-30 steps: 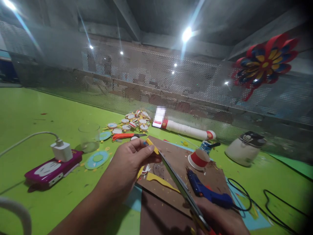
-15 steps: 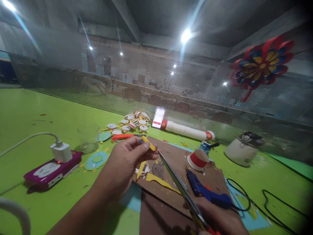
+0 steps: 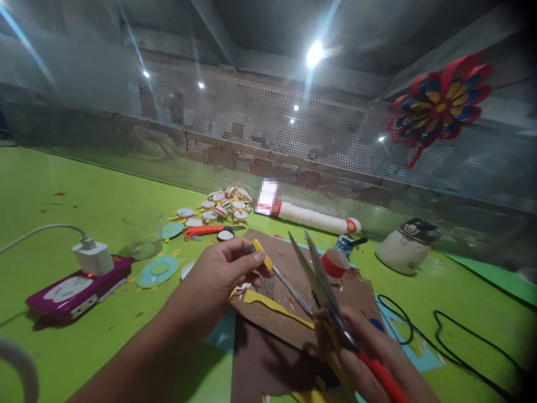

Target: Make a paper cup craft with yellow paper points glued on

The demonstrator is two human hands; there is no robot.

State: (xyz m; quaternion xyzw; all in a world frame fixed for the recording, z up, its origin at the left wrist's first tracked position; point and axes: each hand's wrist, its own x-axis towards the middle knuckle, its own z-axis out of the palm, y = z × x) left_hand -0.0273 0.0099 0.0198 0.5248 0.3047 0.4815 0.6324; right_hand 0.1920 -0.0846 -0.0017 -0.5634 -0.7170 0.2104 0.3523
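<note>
My left hand (image 3: 229,266) pinches a small yellow strip (image 3: 260,252) between thumb and fingers, with a bit of blue beside it. In my right hand (image 3: 356,347) is a pair of scissors (image 3: 325,280) with red handles, its blades parted and pointing up, away from the strip. A slim silver tool (image 3: 293,292) reaches from near my right hand to the strip's lower end; I cannot tell its kind. Below the hands, a wavy yellow cutout (image 3: 277,309) lies on the brown board (image 3: 289,350).
A red-and-white paper cup (image 3: 335,266) and a small blue jar (image 3: 344,244) stand at the right, near a black cable (image 3: 398,313). Behind lie an orange cutter (image 3: 205,230), many round cutouts (image 3: 210,214) and a white roll (image 3: 312,217). A purple power bank (image 3: 79,291) sits left.
The scissors have opened, and their blades have swung up and away from the yellow strip. The silver tool now shows. My right hand covers most of the blue glue gun. The view has shifted slightly.
</note>
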